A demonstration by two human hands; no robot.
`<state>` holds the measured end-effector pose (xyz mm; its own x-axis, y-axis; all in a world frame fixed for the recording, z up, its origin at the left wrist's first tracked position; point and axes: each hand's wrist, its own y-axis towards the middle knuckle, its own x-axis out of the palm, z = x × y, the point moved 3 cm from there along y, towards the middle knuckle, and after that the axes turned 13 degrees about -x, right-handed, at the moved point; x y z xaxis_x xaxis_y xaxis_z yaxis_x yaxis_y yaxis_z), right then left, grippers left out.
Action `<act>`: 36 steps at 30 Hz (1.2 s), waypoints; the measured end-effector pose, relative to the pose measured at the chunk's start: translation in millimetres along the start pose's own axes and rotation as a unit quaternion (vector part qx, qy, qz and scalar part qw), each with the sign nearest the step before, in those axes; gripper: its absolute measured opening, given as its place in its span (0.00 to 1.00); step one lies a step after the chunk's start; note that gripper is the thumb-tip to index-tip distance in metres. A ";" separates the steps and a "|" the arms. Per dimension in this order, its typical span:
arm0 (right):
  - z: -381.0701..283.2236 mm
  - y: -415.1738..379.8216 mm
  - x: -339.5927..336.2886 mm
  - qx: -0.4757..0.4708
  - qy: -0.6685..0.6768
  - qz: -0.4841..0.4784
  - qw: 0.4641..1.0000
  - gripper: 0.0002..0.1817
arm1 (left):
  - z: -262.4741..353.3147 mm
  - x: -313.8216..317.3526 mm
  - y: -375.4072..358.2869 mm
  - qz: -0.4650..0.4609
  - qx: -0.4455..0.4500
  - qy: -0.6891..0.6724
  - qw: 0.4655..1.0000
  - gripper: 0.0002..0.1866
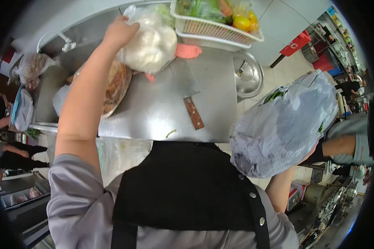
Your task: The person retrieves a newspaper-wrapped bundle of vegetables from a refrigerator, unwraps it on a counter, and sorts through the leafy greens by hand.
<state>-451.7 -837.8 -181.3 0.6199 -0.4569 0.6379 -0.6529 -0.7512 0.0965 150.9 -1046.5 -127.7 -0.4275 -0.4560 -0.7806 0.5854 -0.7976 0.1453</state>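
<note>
My left hand [121,33] reaches forward with its fingers closed on the top of a clear plastic bag [151,43] of whitish contents. That bag rests at the far side of the steel counter. On my right side, my right hand [308,154] holds a large grey-white plastic bag [284,124] from below, its fingers mostly hidden by the bag. Green leaves show through gaps in it. A cleaver [191,108] with a brown wooden handle lies flat on the counter between my arms, handle toward me. Beside the white bag lies a pink cloth-like piece [188,51].
White baskets [216,31] with vegetables and yellow produce stand at the back of the steel counter [149,114]. A sink with a tap [68,45] and bagged food [114,89] are on the left. A round metal lid [249,74] sits at the right edge. Other people work on both sides.
</note>
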 end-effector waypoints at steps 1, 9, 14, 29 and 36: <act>0.8 1.9 -0.1 -0.003 -0.005 0.000 1.000 0.40 | 8.2 -6.0 -30.2 0.126 0.118 0.048 0.984 0.24; -3.4 9.5 -13.8 0.016 0.124 -0.173 0.977 0.38 | -17.9 94.8 -239.3 -0.340 0.440 0.103 0.825 0.27; -9.7 -3.1 -20.4 0.011 0.150 -0.225 0.963 0.38 | 0.2 154.7 -224.8 -0.324 0.465 0.080 0.820 0.22; -1.1 -5.7 -32.9 0.046 0.139 -0.218 0.965 0.39 | -31.8 90.2 -218.2 -0.391 0.246 0.034 0.886 0.10; 18.4 -20.5 40.5 0.033 -0.051 -0.090 0.994 0.44 | -94.9 59.3 -288.9 -0.279 0.294 0.021 0.914 0.08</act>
<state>-405.2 -849.7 -171.5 0.7674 -0.3563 0.5330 -0.5000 -0.8530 0.1497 21.8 -805.7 -273.6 -0.5124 0.0923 -0.8538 -0.1927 -0.9812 0.0096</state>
